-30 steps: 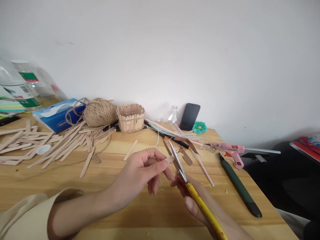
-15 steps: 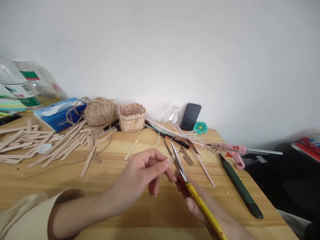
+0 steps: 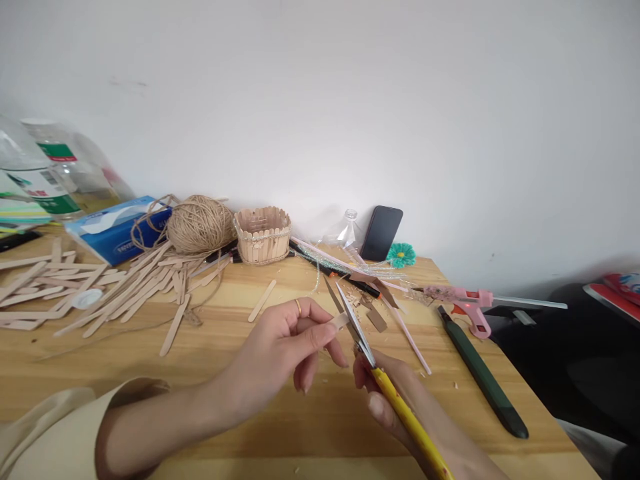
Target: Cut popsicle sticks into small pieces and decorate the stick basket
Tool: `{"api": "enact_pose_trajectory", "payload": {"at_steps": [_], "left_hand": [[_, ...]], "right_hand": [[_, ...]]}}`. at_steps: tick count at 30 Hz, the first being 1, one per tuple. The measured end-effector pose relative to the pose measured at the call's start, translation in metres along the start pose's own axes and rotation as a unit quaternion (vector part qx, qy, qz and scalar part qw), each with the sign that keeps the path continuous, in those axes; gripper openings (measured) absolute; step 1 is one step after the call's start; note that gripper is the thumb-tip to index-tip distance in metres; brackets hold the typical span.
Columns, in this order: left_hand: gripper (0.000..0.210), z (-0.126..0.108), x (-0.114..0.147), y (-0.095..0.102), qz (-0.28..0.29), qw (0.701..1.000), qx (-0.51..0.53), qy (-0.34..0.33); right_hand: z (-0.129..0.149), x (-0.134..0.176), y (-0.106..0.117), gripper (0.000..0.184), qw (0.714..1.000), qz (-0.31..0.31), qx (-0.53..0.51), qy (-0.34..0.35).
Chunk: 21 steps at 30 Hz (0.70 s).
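Observation:
My left hand (image 3: 295,347) pinches a short piece of wooden craft stick (image 3: 340,321) between thumb and forefinger. The free end of that piece lies between the blades of a pair of scissors (image 3: 357,333). My right hand (image 3: 395,393) is closed round the scissors' yellow handles, with the blades a little apart and pointing away from me. Part of the right-hand fingers is hidden behind the handle. Beyond the blades lie brown scraps (image 3: 376,319) and small wood chips on the wooden table (image 3: 280,427).
Loose craft sticks (image 3: 145,287), a twine ball (image 3: 200,225) and a blue tissue pack (image 3: 123,230) lie left. A small stick basket (image 3: 263,235) stands behind my hands. Rightward are a phone (image 3: 383,233), a pink glue gun (image 3: 457,298) and a dark green cutter (image 3: 483,373).
The scissor blades have opened slightly, and the fingers of my right hand have shifted a little. My left hand still holds the stick piece in about the same place.

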State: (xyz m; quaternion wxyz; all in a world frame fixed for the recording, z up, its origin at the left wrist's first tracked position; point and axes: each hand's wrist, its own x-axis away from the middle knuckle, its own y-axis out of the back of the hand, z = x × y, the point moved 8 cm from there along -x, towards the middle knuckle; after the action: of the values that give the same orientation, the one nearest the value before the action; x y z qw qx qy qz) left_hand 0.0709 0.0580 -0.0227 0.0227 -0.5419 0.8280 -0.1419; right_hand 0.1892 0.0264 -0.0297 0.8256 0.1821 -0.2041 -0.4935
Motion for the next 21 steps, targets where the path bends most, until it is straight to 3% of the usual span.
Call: {"api": "enact_pose_trajectory", "payload": {"at_steps": [9, 17, 21], "left_hand": [[0.019, 0.000, 0.001, -0.001, 0.002, 1.000, 0.002, 0.002], [0.017, 0.004, 0.001, 0.003, 0.003, 1.000, 0.015, 0.012], [0.018, 0.001, 0.000, 0.006, -0.003, 0.999, 0.031, 0.011]], "right_hand": [[0.000, -0.002, 0.000, 0.055, 0.999, -0.020, -0.026, -0.015], [-0.010, -0.003, 0.002, 0.055, 0.999, -0.023, 0.028, -0.020], [-0.020, -0.001, 0.003, 0.055, 0.999, -0.031, -0.011, -0.023]]}}
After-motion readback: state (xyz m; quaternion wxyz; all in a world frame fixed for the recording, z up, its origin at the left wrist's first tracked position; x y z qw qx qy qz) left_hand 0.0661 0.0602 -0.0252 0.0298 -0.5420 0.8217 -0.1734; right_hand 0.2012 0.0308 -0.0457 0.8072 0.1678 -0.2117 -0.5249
